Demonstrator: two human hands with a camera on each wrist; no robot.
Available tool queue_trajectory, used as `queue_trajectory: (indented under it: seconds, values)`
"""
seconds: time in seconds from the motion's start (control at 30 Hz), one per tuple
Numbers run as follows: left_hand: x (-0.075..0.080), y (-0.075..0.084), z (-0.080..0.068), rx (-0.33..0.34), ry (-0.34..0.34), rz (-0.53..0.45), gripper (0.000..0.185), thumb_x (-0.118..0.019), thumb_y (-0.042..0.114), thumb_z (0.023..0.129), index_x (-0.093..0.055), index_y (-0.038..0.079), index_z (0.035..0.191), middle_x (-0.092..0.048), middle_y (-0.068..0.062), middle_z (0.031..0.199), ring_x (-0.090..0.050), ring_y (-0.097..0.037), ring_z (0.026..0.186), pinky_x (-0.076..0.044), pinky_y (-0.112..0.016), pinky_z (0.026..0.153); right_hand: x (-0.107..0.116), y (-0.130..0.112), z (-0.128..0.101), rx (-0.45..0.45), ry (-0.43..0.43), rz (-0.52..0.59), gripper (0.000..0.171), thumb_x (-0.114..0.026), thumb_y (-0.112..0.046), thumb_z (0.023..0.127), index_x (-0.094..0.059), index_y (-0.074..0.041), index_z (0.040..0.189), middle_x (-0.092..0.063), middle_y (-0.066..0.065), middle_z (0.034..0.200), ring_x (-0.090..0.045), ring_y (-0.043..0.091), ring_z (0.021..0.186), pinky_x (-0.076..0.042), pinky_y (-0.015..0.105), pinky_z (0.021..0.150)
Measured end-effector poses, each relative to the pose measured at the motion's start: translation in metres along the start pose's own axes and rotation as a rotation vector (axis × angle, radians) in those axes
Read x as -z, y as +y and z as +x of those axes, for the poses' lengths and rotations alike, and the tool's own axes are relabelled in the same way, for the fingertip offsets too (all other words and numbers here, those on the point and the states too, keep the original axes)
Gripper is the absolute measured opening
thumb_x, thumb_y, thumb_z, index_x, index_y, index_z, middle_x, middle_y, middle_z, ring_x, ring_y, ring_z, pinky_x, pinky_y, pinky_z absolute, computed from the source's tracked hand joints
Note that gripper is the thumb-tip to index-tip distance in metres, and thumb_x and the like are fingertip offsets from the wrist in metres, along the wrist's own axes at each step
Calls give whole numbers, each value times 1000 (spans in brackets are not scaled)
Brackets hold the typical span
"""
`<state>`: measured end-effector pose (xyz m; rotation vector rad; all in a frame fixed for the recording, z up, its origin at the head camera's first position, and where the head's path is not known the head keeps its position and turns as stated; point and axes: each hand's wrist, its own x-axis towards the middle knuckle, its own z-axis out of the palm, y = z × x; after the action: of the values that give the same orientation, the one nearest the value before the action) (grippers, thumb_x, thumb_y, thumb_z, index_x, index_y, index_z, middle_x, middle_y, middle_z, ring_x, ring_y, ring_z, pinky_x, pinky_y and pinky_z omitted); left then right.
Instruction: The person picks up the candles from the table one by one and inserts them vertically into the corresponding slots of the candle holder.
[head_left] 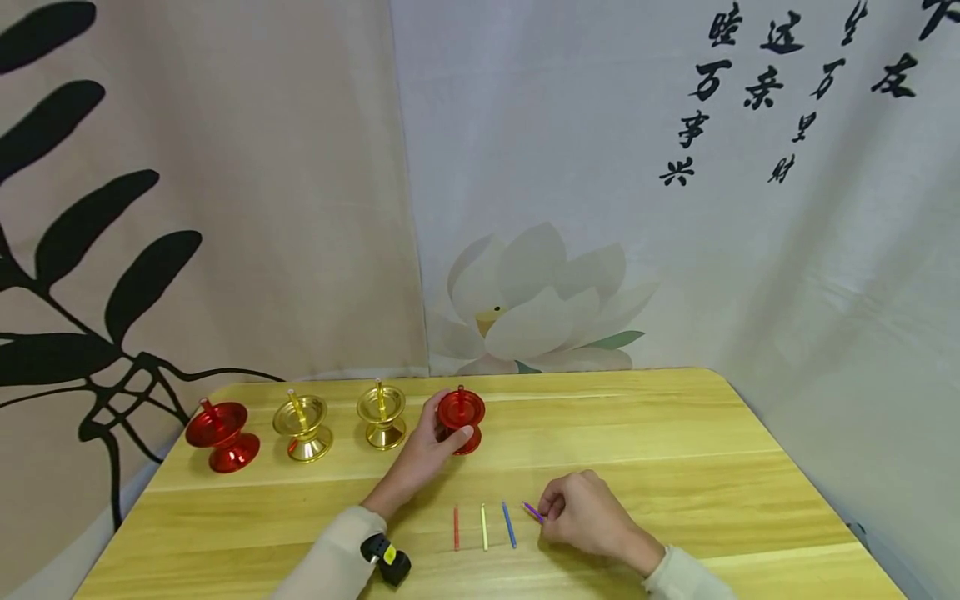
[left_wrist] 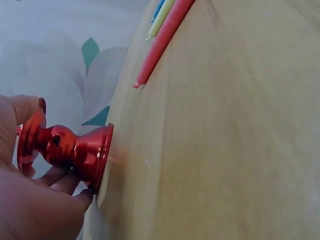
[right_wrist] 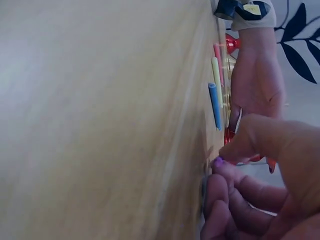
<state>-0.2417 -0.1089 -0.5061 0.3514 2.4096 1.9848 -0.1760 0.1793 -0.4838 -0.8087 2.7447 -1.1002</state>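
Note:
My left hand (head_left: 425, 454) grips a shiny red candle holder (head_left: 461, 408) near the back of the table, thumb in front and fingers around its far side. In the left wrist view the holder (left_wrist: 75, 150) shows its flared base beside the wood. With thumb and fingertips my right hand (head_left: 592, 512) pinches a thin purple candle (head_left: 533, 512) low over the table; only a purple end (right_wrist: 218, 161) shows in the right wrist view. Left of it lie a blue candle (head_left: 509, 525), a yellow candle (head_left: 484, 527) and a red candle (head_left: 456, 529), side by side.
Toward the back left stand a gold candle holder (head_left: 382, 412), another gold holder (head_left: 303, 429) and a red holder (head_left: 225, 437), each with an upright post. Behind the wooden table (head_left: 675, 433) hangs a printed curtain (head_left: 562, 167).

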Motion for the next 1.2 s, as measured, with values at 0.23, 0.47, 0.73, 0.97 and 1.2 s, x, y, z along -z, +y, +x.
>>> queue_trajectory:
  seconds: [0.23, 0.47, 0.73, 0.97, 1.2]
  values:
    - [-6, -1, 1, -16, -20, 3, 77, -72, 16, 109, -27, 4, 169, -54, -31, 158, -53, -49, 146, -45, -63, 117, 11, 5, 7, -90, -86, 177, 12, -80, 2, 75, -81, -9, 81, -69, -11, 70, -57, 3, 63, -48, 21, 58]
    - [-13, 3, 1, -4, -66, -16, 77, -72, 19, 109, -26, 5, 170, -54, -28, 159, -51, -47, 148, -43, -62, 119, 26, 14, 16, -304, -176, 468, 9, -77, 1, 81, -79, 5, 89, -76, 5, 77, -63, 11, 67, -52, 23, 59]
    - [-22, 4, 3, -17, -101, -66, 77, -71, 15, 109, -26, 4, 170, -53, -29, 158, -50, -48, 148, -42, -63, 120, 37, 30, 21, -383, -199, 688, 9, -73, -1, 84, -78, 3, 90, -77, 7, 85, -69, 14, 75, -62, 28, 70]
    - [-28, 4, 5, -30, -135, -74, 77, -71, 15, 110, -25, 2, 170, -55, -30, 156, -53, -47, 146, -44, -63, 118, 44, 33, 27, -391, -218, 790, 8, -70, 0, 86, -77, -4, 89, -77, 9, 87, -68, 14, 74, -59, 25, 68]
    - [-35, 6, 7, -36, -164, -77, 76, -70, 16, 110, -24, 1, 170, -54, -31, 156, -52, -48, 147, -46, -62, 117, 50, 36, 37, -378, -174, 817, 11, -68, 0, 90, -76, -6, 90, -77, 9, 93, -68, 16, 81, -59, 29, 74]
